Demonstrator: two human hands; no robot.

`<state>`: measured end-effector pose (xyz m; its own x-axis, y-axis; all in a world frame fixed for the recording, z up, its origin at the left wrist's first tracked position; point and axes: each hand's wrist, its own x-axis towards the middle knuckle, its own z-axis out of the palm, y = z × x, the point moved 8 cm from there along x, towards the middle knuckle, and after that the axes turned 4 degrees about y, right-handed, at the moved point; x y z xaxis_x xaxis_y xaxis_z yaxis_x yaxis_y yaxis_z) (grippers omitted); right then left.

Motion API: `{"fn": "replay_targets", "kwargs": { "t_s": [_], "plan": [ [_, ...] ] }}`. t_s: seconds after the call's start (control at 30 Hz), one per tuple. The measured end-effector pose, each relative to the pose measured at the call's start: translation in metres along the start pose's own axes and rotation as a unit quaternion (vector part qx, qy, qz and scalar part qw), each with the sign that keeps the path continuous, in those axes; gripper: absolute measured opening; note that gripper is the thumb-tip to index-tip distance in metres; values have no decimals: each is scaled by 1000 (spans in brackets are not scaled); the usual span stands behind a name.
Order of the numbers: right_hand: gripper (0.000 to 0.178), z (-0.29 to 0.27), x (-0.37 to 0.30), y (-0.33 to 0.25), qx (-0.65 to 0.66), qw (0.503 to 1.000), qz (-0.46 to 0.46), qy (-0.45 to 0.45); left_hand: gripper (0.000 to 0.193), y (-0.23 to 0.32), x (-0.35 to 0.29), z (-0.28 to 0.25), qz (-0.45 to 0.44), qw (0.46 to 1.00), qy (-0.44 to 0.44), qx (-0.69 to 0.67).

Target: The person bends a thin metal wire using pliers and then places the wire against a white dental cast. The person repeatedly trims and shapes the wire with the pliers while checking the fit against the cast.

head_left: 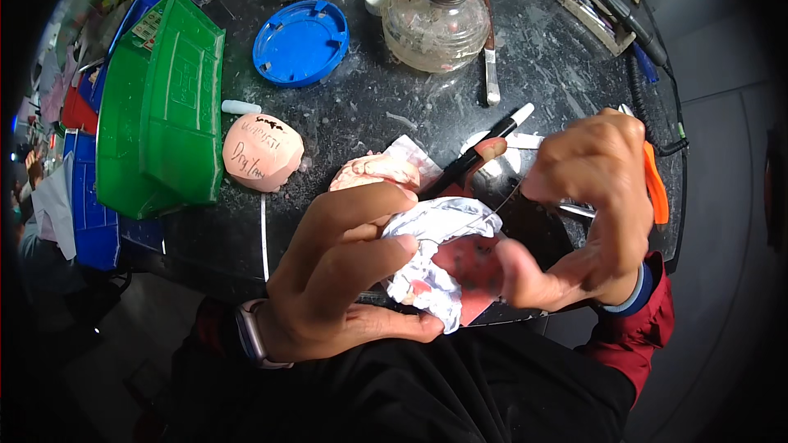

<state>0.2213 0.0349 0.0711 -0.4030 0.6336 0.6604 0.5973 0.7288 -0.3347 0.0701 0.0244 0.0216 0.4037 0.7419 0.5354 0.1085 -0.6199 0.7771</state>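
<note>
My left hand (345,271) is closed round a crumpled white, sheet-like wrapping (439,230) bent into a horseshoe; whatever lies inside it is mostly hidden. A reddish-pink sheet (476,267) shows under its open side. Over its right side my right hand (591,205) has its fingers curled, the thumb apart from the index finger. A thin dark strand (510,197) runs from the white piece to those fingertips, which seem to grip it. Just beyond lie a pale pink cast (373,171), a black pen (492,135) with a white end, and a small pink piece with tooth-like shapes (491,148).
A green bin (160,115) stands at left beside a pink block with handwriting (261,152). Farther back are a blue lid (300,43), a glass burner bottle (435,25) and a knife (490,57). An orange-handled tool (656,184) lies beyond my right hand.
</note>
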Motion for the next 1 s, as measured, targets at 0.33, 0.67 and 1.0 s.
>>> {"fn": "replay_targets", "kwargs": {
  "t_s": [0.33,0.67,1.0],
  "plan": [
    [21,8,-2,5,-33,997,-56,-45,73,-3,3,2,-44,999,0,-20],
    [20,-3,-5,-5,-107,988,-105,15,78,12,14,8,-36,979,-53,195],
    [22,-19,-2,-21,-112,984,-126,58,12,45,19,-9,60,983,115,127]
  ]
}}
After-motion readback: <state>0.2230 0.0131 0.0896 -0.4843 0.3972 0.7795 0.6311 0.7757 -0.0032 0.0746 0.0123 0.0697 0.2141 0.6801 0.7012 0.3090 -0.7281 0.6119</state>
